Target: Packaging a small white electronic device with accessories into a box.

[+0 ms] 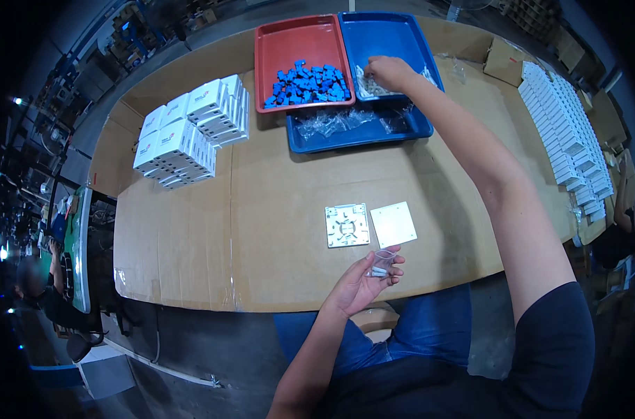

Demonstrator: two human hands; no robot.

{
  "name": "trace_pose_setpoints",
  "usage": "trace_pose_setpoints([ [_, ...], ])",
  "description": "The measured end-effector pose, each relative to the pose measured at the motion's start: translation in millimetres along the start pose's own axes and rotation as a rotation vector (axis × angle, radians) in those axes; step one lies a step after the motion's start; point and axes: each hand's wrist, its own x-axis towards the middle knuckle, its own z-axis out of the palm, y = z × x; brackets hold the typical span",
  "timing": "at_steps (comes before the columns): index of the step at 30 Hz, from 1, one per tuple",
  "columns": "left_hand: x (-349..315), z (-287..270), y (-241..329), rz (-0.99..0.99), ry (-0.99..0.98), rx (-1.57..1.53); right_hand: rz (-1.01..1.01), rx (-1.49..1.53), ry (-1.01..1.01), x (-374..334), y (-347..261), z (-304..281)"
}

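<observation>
Left hand near table edge, fingers pinched on small clear bag | right hand reaching into blue tray, fingers curled over clear packets, grip not discernible | risk: light pinch over the edge may drop the bag; the extended forearm may sweep the lower tray.

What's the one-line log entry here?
left hand: holds small clear bag | right hand: reaching into blue tray

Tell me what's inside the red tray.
The red tray holds a heap of small blue plastic blocks piled toward its near edge; the far half shows bare tray floor. Whatever lies beneath the heap is covered and cannot be seen.
</observation>
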Motion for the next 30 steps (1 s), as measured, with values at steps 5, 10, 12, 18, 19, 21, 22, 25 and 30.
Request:
trace_pose_setpoints([
  [5,-2,3,3,0.006,0.017,-0.009,0.044,0.014,-0.014,-1,6,1],
  [10,-4,0,1,-0.001,0.011,-0.046,0.114,0.124,0.102,-14,17,8],
  [12,-3,-4,0,-0.006,-0.007,-0.081,0.109,0.170,0.193,-17,20,6],
  [18,-1,-2,-2,0.003,-0.028,-0.095,0.191,0.299,0.353,-27,29,-12],
  [19,-1,0,-2,0.014,-0.006,-0.081,0.195,0.297,0.358,-30,30,-17],
  [21,-1,3,-4,0.025,0.007,-0.064,0.369,0.476,0.490,-37,32,-31],
  [22,1,2,-6,0.019,-0.008,-0.057,0.373,0.468,0.495,-45,35,-39],
  [25,-5,-5,-7,0.041,0.000,-0.045,0.426,1.472,0.431,-71,4,-75],
  [30,-11,-13,-8,0.058,0.038,-0.109,0.374,1.525,0.450,-147,-49,-88],
])
